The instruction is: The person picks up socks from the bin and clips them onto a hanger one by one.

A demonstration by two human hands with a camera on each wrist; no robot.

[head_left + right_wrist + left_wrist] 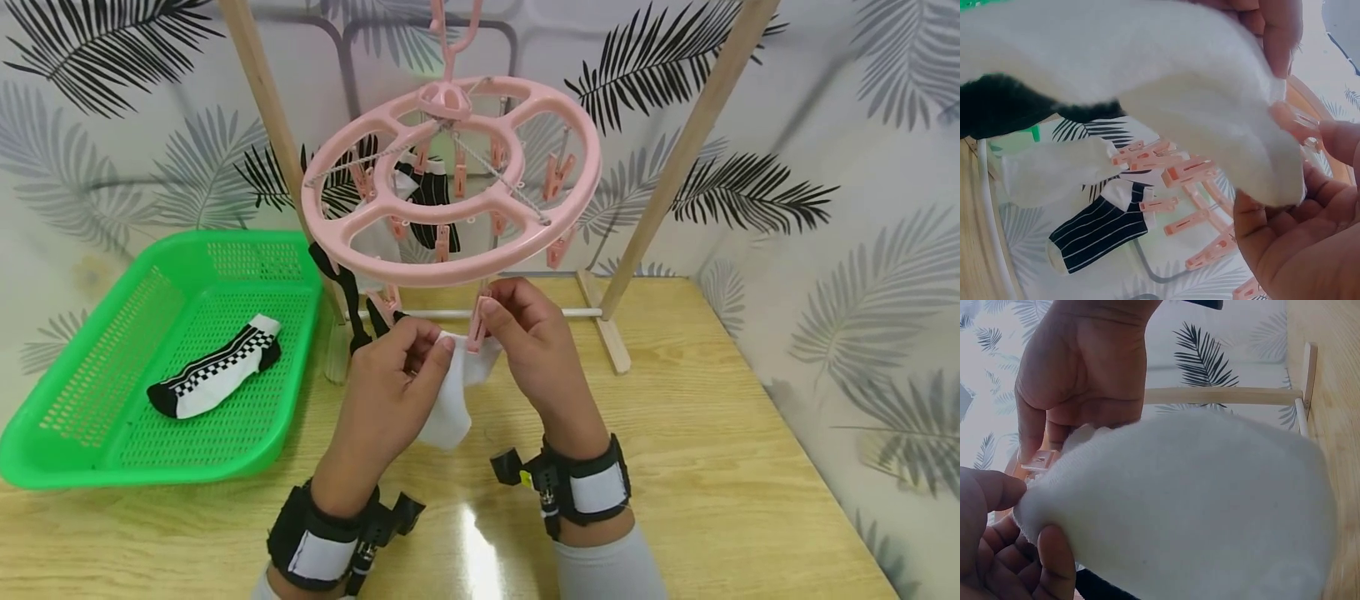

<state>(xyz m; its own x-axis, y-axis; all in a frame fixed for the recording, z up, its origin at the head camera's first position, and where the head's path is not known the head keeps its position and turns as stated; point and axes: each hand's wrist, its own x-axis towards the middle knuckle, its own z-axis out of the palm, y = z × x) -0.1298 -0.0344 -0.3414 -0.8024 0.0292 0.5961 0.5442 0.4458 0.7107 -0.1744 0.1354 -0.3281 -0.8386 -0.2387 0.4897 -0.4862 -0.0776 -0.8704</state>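
A white sock (448,408) hangs below the front rim of a pink round hanger (450,271). My left hand (392,396) pinches its top edge between thumb and fingers, on the left. On the right, my right hand (542,358) pinches a pink clothespin (476,329) whose lower end overlaps the sock's top edge. Seen from the right wrist, the clothespin (1294,120) meets the rim of the sock (1210,125), and the fingers lie close against the cloth. The sock (1185,506) fills much of the left wrist view and covers what is behind it.
To the left stands a green basket (97,450) holding a black-and-white checkered sock (217,367). A black striped sock (1104,228) and a white sock (1054,172) hang from other clothespins. A wooden stand with posts (686,158) rises behind the hanger on the wooden table (720,467).
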